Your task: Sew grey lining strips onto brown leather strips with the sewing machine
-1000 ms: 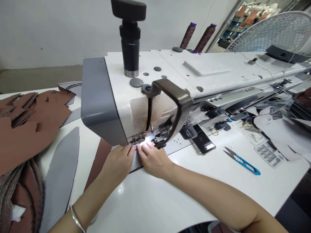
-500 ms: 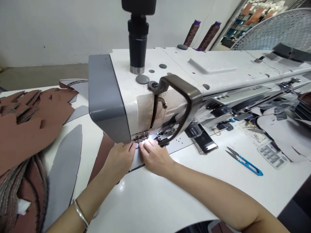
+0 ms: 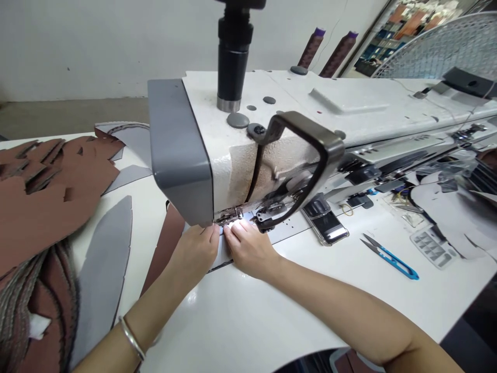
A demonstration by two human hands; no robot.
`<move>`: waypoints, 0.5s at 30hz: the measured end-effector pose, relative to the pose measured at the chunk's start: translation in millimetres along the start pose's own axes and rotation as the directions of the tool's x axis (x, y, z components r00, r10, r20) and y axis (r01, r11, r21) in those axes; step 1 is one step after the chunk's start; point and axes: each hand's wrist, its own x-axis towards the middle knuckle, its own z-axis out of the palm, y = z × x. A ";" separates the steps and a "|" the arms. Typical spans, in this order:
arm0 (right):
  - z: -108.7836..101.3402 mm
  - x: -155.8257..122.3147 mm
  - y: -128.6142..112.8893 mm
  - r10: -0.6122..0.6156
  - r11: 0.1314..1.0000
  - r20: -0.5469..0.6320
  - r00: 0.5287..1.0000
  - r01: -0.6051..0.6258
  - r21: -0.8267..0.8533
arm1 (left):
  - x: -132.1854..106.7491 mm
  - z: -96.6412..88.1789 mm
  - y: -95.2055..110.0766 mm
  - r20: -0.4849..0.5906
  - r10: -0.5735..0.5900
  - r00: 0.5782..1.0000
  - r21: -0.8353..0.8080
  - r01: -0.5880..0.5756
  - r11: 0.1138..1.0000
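At the lit needle area of a white and grey sewing machine (image 3: pixel 180 140), my two hands work side by side. My left hand (image 3: pixel 198 246) is closed, thumb and forefinger pinched on the edge of a leather piece (image 3: pixel 166 243). Its brown face shows left of my wrist, and a grey strip shows between my hands. My right hand (image 3: pixel 250 248) lies just right of the presser foot (image 3: pixel 229 215), fingers bent together and pressing on the same work. The fingertips and the seam under the foot are partly hidden. A dark curved guard (image 3: pixel 324 155) stands above my right hand.
Brown leather pieces (image 3: pixel 54 207) are piled at left, beside a long grey cut piece (image 3: pixel 103 274). Right of the machine bed lie a phone (image 3: pixel 328 228), blue thread snips (image 3: pixel 392 259) and a clear bag of parts (image 3: pixel 433 246). Thread cones (image 3: pixel 337 54) stand behind.
The machine head appears slightly further right and higher as the view shifts. Both hands stay at the needle area, with hardly any change in their grip.
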 end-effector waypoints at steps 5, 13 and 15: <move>1.0 -0.2 -0.3 0.007 1.000 0.044 0.999 -0.008 0.004 | 0.0 -0.6 0.0 0.005 0.006 1.000 0.013 -0.006 1.000; 0.5 -0.5 0.2 0.003 1.000 -0.022 1.000 -0.003 0.001 | -0.3 2.4 -1.7 -0.006 0.010 1.000 0.024 -0.010 1.000; 0.4 -0.3 -0.1 0.001 1.000 -0.027 1.000 -0.001 0.002 | -1.6 3.8 -2.4 0.012 0.015 1.000 0.015 -0.015 1.000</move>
